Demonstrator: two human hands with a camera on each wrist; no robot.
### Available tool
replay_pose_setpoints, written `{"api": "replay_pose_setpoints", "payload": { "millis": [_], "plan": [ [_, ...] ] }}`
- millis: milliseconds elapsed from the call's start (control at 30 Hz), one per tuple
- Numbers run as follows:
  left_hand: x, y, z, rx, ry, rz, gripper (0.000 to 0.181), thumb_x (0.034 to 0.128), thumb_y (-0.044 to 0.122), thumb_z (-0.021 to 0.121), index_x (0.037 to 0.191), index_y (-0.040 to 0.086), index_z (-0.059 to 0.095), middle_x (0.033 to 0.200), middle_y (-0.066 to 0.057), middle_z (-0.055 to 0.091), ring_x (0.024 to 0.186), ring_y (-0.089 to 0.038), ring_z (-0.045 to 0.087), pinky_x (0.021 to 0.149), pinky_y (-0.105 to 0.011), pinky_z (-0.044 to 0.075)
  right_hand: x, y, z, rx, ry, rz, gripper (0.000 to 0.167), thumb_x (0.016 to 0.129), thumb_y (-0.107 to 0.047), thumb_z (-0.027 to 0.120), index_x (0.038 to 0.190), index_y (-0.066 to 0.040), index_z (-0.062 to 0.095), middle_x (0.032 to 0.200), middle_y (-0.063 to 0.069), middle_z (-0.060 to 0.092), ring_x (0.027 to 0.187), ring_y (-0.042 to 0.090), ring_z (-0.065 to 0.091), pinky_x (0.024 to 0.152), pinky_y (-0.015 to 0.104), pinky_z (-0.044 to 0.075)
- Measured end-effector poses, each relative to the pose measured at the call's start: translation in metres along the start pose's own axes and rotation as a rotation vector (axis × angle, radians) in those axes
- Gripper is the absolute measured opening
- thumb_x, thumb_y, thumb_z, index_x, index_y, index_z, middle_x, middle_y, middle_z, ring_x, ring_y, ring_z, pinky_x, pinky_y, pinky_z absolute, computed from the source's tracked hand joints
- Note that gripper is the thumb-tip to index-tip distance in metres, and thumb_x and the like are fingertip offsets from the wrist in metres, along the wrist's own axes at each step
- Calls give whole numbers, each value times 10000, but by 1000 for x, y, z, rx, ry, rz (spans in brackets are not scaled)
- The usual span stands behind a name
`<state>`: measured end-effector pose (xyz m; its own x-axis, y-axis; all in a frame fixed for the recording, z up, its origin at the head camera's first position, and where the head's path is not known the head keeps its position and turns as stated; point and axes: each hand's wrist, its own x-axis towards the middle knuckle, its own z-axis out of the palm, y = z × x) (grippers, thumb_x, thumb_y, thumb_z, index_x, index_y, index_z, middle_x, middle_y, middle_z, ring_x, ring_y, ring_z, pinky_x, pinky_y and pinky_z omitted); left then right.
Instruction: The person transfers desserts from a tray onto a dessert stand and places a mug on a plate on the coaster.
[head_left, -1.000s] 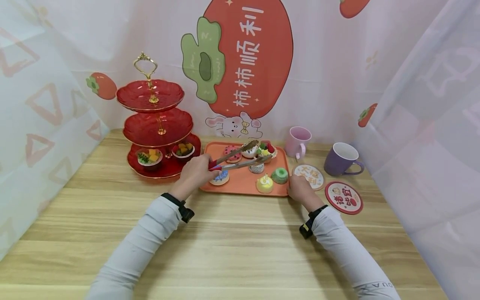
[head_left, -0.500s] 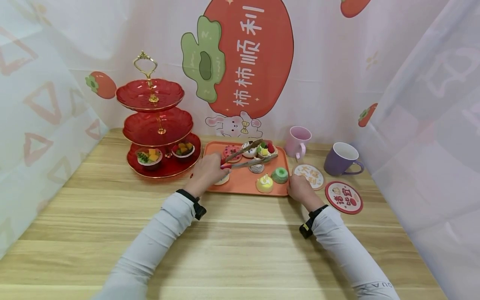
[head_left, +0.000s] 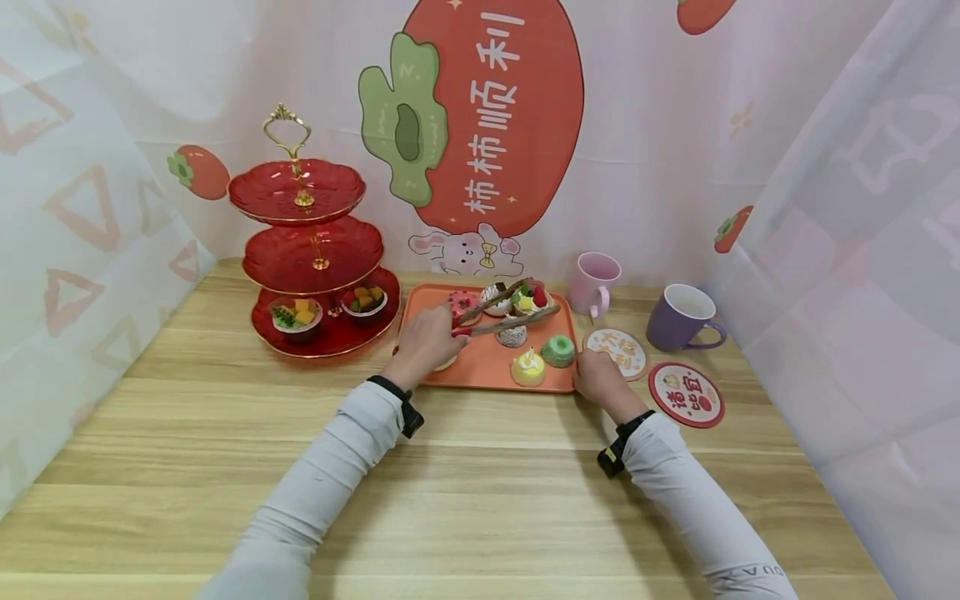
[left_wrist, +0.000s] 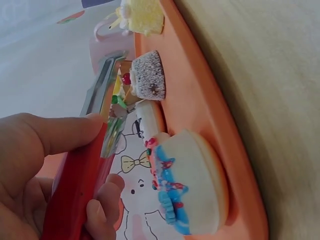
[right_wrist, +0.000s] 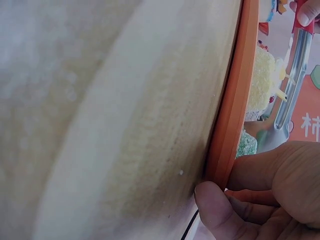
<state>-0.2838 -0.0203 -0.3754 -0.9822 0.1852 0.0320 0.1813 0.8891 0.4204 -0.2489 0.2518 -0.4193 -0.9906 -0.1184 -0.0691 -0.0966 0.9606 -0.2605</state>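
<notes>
My left hand grips metal tongs by their red handles. The spread tips of the tongs lie on either side of a fruit tart at the back right of an orange tray; whether they touch it I cannot tell. Thumb and fingers of my right hand pinch the tray's front right corner. Also on the tray are a pink doughnut, a white-and-dark doughnut, a sugar-dusted cake, a yellow cake and a green cake. My left hand mostly hides a blue-iced doughnut in the head view.
To the left stands a red three-tier stand, with two fruit cups on its bottom plate. Right of the tray are a pink mug, a purple mug, a white coaster and a red-rimmed coaster. A printed curtain hangs behind.
My left hand has moved right with the tongs, bringing their tips further over the fruit tart and covering the blue-iced doughnut. My right hand has stayed on the tray corner.
</notes>
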Motion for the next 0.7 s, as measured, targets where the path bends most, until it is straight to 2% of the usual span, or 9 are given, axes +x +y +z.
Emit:
{"api": "replay_pose_setpoints", "payload": {
  "millis": [267,500,700],
  "plan": [
    [-2,0,5,48,41,27,410,804,299,742,1079,50,568,709,-64,534,654,-236,519,553,-341,383,-2,-1,-1,0,10,-3,83,823,-5,558,741,8,557,655,96,518,579,227,513,521,349,416],
    [-4,-3,9,52,82,42,320,797,276,751,965,63,581,697,-69,523,639,-243,515,545,-343,390,-1,-1,0,-3,6,-12,97,822,-7,564,726,-1,553,658,91,521,587,225,511,529,350,417],
    [-3,-3,10,47,96,53,307,800,264,749,966,64,584,695,-71,522,638,-245,512,542,-343,382,-1,-2,-1,-5,7,7,82,824,-7,564,744,10,565,666,97,527,587,228,514,526,346,418]
  ]
}}
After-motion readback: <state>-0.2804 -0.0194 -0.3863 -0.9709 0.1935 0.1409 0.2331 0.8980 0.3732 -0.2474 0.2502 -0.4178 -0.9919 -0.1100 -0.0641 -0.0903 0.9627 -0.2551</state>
